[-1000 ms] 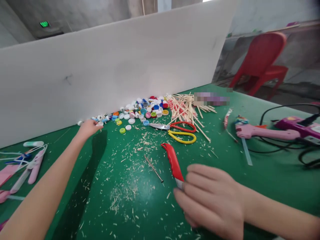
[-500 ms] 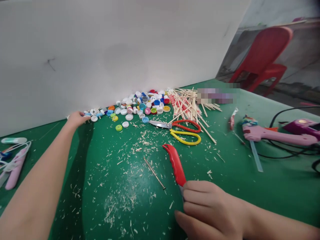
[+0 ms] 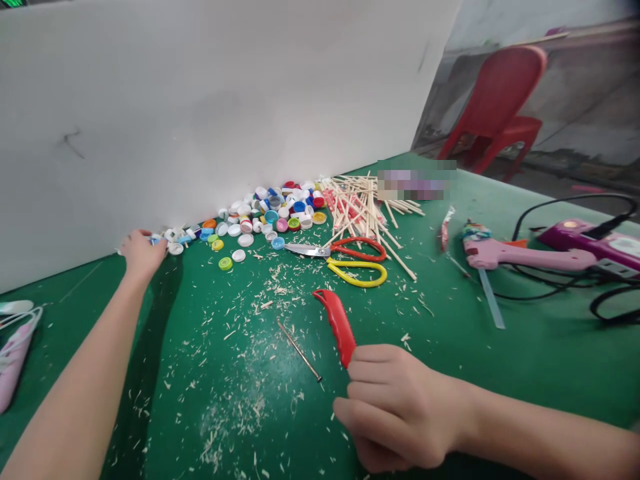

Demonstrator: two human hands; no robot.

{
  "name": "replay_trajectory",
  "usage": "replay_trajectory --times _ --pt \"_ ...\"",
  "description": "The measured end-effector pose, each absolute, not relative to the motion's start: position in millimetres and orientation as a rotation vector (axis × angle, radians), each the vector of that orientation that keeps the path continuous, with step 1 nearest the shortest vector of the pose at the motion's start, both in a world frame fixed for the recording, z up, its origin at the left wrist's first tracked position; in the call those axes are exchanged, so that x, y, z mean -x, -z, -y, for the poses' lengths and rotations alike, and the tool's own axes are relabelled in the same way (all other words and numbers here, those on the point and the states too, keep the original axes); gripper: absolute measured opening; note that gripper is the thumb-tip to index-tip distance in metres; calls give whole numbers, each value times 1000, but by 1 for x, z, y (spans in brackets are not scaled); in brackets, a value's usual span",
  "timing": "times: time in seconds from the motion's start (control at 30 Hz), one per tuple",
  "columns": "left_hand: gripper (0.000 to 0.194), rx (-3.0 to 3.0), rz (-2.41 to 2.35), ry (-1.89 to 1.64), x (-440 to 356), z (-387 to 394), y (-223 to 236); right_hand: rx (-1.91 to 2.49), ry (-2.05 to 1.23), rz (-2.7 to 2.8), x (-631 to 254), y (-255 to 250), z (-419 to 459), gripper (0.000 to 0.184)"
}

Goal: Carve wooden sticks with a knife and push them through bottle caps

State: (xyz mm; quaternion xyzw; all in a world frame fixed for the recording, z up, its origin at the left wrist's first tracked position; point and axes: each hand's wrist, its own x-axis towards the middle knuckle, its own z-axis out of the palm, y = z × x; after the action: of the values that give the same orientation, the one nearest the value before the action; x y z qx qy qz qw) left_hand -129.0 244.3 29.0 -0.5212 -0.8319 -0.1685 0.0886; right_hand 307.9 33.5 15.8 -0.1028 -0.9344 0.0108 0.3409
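My left hand (image 3: 139, 251) reaches far out to the left end of a pile of coloured bottle caps (image 3: 265, 215) that lies against a white board (image 3: 210, 113). Its fingers curl over the outermost caps; what they grip is hidden. My right hand (image 3: 400, 408) lies near the front of the green table (image 3: 525, 353), fingers curled over the near end of a red-handled utility knife (image 3: 336, 323). The knife's blade end is hidden under the fingers. A thin metal rod (image 3: 299, 350) lies just left of the knife.
Red-and-yellow scissors (image 3: 350, 261) lie beyond the knife, beside a heap of wooden sticks (image 3: 365, 210). Pink and purple glue guns (image 3: 520, 255) with black cables sit at the right. Pink tools (image 3: 15, 347) lie at the left edge. Wood shavings cover the table. A red chair (image 3: 500, 107) stands behind.
My left hand has slid left along the board, past the end of the cap pile. My right hand has closed over the near end of the red knife.
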Motion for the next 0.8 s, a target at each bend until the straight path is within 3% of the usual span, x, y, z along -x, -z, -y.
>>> replay_trajectory --times 0.13,0.23,0.4,0.63,0.8 --pt "36 1842 2369 477 78 -226 -54 293 8 2427 -308 -15 -33 4" --pt "24 2278 1992 380 30 -205 -74 328 14 2427 -308 -15 -34 9" --pt "21 2531 1469 386 -50 -180 -88 383 27 2435 -309 -14 -35 17" --pt "23 2610 1132 44 -130 -203 -66 471 -8 2425 -311 -9 -39 17" --pt "29 2795 1235 44 -164 -244 -40 447 12 2398 -310 -5 -37 13"
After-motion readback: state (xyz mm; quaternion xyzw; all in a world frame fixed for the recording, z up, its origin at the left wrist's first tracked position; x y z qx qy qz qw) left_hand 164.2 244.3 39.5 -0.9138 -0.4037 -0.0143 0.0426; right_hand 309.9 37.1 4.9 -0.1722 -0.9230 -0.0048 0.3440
